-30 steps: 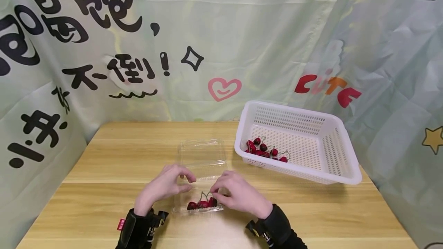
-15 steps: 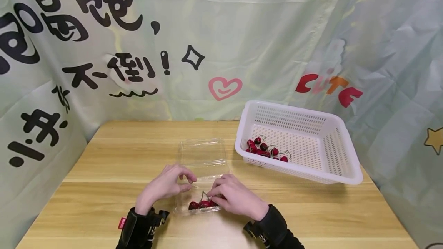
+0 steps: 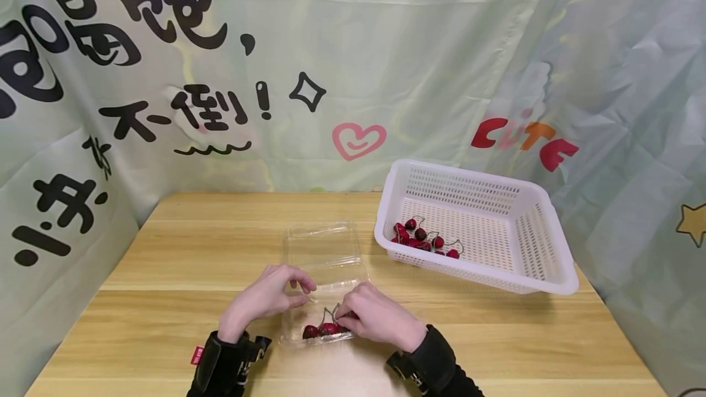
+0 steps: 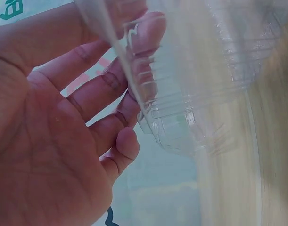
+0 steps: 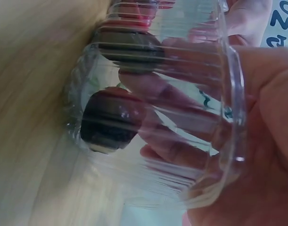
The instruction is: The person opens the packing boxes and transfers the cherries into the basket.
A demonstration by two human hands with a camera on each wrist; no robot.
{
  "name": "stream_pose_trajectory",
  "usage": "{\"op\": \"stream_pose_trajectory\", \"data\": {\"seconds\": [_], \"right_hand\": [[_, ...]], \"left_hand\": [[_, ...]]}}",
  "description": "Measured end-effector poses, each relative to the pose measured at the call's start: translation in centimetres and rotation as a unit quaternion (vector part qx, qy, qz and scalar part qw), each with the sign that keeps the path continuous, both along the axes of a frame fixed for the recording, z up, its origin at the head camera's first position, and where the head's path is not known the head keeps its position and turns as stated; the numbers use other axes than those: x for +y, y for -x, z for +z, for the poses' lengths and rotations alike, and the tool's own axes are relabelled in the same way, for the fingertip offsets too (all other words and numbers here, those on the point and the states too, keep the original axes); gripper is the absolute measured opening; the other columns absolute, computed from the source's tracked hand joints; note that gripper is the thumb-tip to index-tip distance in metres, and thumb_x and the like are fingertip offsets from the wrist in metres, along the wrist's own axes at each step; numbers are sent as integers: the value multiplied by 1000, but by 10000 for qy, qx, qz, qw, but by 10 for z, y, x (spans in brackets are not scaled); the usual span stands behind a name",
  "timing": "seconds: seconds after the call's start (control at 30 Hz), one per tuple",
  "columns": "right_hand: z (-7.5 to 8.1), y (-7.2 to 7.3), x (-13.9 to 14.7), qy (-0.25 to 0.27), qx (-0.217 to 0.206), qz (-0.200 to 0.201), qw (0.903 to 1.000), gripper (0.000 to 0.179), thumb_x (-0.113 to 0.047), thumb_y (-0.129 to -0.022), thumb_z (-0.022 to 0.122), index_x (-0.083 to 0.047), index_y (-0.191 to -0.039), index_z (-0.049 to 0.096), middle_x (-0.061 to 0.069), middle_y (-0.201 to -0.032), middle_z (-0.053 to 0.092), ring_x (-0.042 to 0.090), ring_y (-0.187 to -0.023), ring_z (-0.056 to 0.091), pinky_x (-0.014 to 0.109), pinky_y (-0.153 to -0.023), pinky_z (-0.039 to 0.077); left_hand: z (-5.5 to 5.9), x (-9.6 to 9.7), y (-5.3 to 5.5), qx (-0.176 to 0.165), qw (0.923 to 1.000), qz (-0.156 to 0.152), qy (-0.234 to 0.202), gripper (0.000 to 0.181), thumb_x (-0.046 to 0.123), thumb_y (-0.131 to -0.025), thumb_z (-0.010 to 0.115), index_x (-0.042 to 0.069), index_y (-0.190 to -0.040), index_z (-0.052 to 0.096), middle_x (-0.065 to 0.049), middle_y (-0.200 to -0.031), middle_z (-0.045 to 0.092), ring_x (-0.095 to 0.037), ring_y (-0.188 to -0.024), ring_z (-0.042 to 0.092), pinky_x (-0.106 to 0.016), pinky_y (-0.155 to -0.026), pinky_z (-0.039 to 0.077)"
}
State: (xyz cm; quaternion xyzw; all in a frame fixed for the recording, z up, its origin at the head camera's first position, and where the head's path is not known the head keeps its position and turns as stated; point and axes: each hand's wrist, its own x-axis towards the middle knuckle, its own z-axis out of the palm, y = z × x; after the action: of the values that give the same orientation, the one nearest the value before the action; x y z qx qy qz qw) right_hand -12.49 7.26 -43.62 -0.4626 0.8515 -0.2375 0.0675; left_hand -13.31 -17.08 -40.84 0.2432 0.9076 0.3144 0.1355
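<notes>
A clear plastic clamshell box [image 3: 295,323] lies with its lid [image 3: 322,241] folded back, away from me. Along its near wall sit several dark red cherries [image 3: 329,328] with stems standing up. My left hand [image 3: 270,296] holds the box at its left side, thumb and fingers curved about the edge; in the left wrist view the fingers [image 4: 151,33] show through the plastic. My right hand [image 3: 380,317] reaches over the right wall and pinches a cherry [image 5: 113,120] low in the box's near right corner. In the head view, its fingers partly cover that corner.
A white perforated basket [image 3: 474,176] stands at the back right of the wooden table [image 3: 193,250], with several more cherries [image 3: 420,234] gathered at its left end. A printed cloth [image 3: 430,66] hangs behind the table and along both sides.
My right hand has shifted slightly left and down over the cherries, its fingers bunching closer. The box's near end and its cherries have slid slightly right, while my left hand has barely moved.
</notes>
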Motion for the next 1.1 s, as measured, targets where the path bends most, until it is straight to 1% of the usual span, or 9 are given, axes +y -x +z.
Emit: {"op": "stream_pose_trajectory", "data": {"seconds": [0.17,0.3,0.37,0.53,0.67,0.77,0.93,0.97,1.1], "right_hand": [[1,-1,0,-31,-275,-173,9995,27,-8,-93,69,-13,-67,66,-13,-61,49,-9,-55,34,5,-52,26],[3,-3,1,-165,-331,-306,9988,17,-14,-92,71,-16,-76,75,-14,-65,63,-11,-54,39,6,-54,33],[3,-3,2,-213,-351,-336,9986,13,-15,-92,73,-17,-79,77,-13,-67,67,-11,-55,42,7,-56,36],[3,-3,2,-243,-368,-413,9982,15,-15,-89,75,-18,-75,74,-15,-65,64,-10,-55,43,9,-57,36],[3,-3,2,-260,-347,-510,9978,14,-19,-90,75,-18,-76,75,-15,-66,66,-10,-56,45,10,-58,36],[2,-4,2,-378,-152,-589,9974,14,-25,-91,75,-20,-78,76,-14,-72,69,-8,-60,49,12,-62,38],[1,-6,1,-702,338,-824,9935,14,-28,-93,71,-19,-82,75,-6,-92,70,1,-78,58,25,-82,47],[1,-6,1,-749,401,-864,9926,15,-28,-93,71,-19,-81,75,-5,-93,68,2,-79,57,27,-82,48],[1,-6,0,-767,607,-882,9913,25,-24,-93,69,-18,-69,66,-3,-85,63,5,-68,51,26,-71,48]], "left_hand": [[2,1,-1,-38,10000,-15,-4,23,7,-85,76,7,-108,74,-6,-105,76,-19,-94,63,-38,-84,56],[1,2,-1,3,10000,-30,25,23,6,-85,75,8,-108,74,-6,-104,76,-19,-93,63,-37,-84,56],[0,3,-1,-6,10000,-31,18,23,6,-85,75,7,-108,74,-6,-103,75,-18,-94,63,-38,-85,56],[0,5,-1,29,10000,-55,-20,22,7,-84,76,8,-106,75,-3,-101,75,-16,-92,62,-37,-84,55],[0,6,-2,44,9999,-90,-72,22,8,-84,76,9,-106,75,-4,-101,76,-17,-92,62,-37,-84,55],[0,6,-3,30,9999,-112,-94,21,8,-84,76,9,-105,74,-5,-102,76,-20,-93,64,-41,-85,56],[-1,7,-3,69,9999,-113,-81,21,8,-85,76,9,-105,74,-4,-101,76,-22,-93,64,-44,-86,55],[-1,7,-3,69,9999,-113,-82,21,8,-85,76,9,-105,74,-4,-101,76,-22,-93,64,-43,-86,55],[0,8,-3,89,9998,-170,-89,20,7,-85,75,8,-106,75,-4,-101,76,-19,-92,65,-38,-84,55]]}}
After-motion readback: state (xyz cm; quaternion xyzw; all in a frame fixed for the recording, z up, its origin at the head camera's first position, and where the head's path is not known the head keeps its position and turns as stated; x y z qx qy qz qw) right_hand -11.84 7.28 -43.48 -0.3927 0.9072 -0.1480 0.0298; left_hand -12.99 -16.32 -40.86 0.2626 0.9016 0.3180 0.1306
